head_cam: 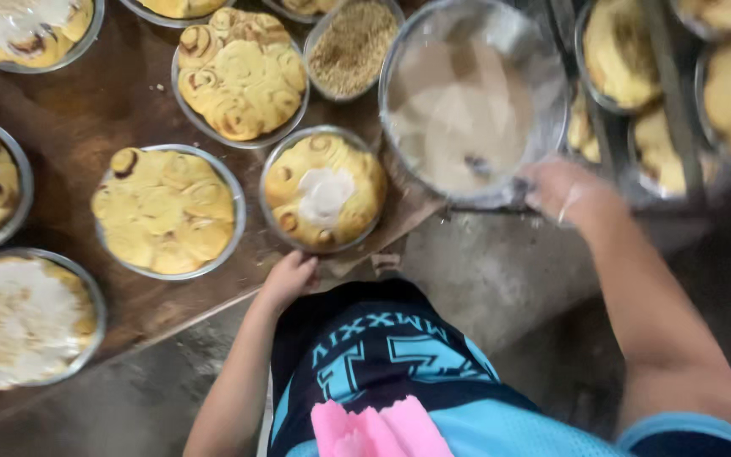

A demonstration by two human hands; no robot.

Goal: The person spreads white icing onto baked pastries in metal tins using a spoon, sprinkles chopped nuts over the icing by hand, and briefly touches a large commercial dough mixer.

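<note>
Wooden counter (112,101) carries pans of rolls; left hand (288,279) rests curled, empty, at its edge just below the pan of rolls with a white dollop (325,190), right hand (564,190) grips the icing bowl (467,101) rim, best held steady.

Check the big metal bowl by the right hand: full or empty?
Partly full: pale icing covers the big metal bowl's bottom, its walls bare above.

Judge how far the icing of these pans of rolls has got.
Done: the pan at lower left is fully iced and crumbed. In hand: the middle pan has one white dollop; the right hand is at the icing bowl, the left hand at the table edge. Left: two pans are bare.
</note>
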